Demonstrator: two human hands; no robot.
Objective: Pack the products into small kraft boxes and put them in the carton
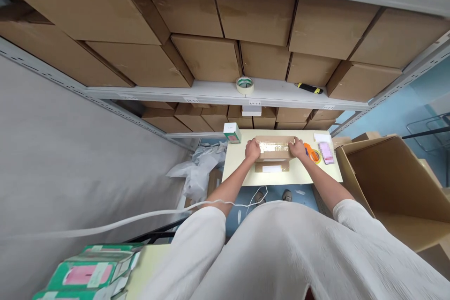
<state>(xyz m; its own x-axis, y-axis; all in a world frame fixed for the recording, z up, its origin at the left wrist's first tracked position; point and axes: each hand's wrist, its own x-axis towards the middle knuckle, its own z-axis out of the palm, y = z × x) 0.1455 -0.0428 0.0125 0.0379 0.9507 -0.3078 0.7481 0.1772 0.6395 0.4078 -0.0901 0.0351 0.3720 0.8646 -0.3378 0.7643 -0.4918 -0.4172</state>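
Observation:
Between my two hands is a small brown cardboard box (274, 153) with shiny clear tape along its top. My left hand (252, 150) grips the box's left end, fingers curled round the edge. At the opposite end, my right hand (297, 147) is closed on the box in the same way. A second piece of brown cardboard with a white label (272, 168) shows just below it, on the pale yellow table (235, 168). Right beside my right hand lies an orange tape dispenser (311, 153). A green and white carton (232, 133) stands to the left.
Behind the table, a metal shelf (211, 91) holds many cardboard boxes, a tape roll (245, 85) and a utility knife (309, 88). A large open carton (397, 178) stands at right. Plastic bags (198, 168) lie at left, and a white cable (140, 215) crosses near my left arm.

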